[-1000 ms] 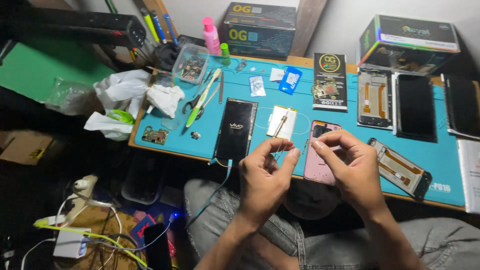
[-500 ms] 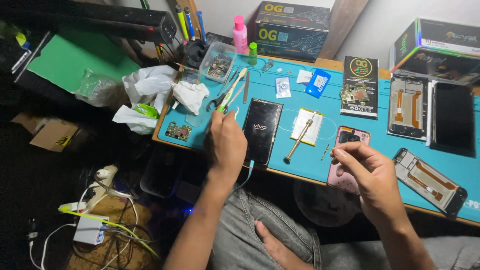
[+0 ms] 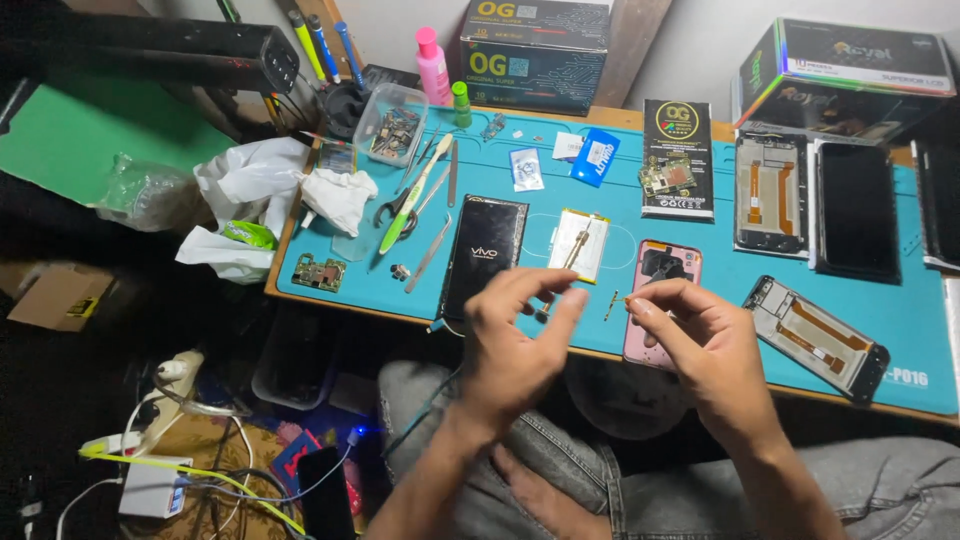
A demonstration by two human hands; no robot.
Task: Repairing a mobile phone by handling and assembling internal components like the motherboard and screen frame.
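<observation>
1. We see our left hand (image 3: 515, 335) raised above the near edge of the blue work mat (image 3: 900, 330); its fingers are loosely curled, thumb and forefinger drawn toward each other, and we cannot tell whether anything lies between them.
2. Our right hand (image 3: 700, 345) hovers just beside it, fingertips pinched together on something very small (too small for us to name); the pinch sits over the lower part of the pink phone body (image 3: 662, 285), which lies face down on the mat with its back opened.
3. Between the two hands, on the mat, lies a thin gold-coloured strip (image 3: 610, 305); just beyond it a white battery (image 3: 578, 245) rests with a screwdriver (image 3: 572, 255) laid across it.
4. Left of the battery lies a black phone screen (image 3: 484, 255), flat and dark; further left sit tweezers (image 3: 428, 258), green-handled pliers (image 3: 408, 205) and a small green circuit board (image 3: 320, 272).
5. To the right of our hands an open phone frame (image 3: 815, 338) lies slanted; behind it, two more phone panels (image 3: 815, 205) lie side by side.
6. At the back stand a pink bottle (image 3: 433, 65), a clear parts tray (image 3: 392, 125) and dark cardboard boxes (image 3: 535, 55); crumpled white tissue (image 3: 270, 190) lies at the mat's left end.
</observation>
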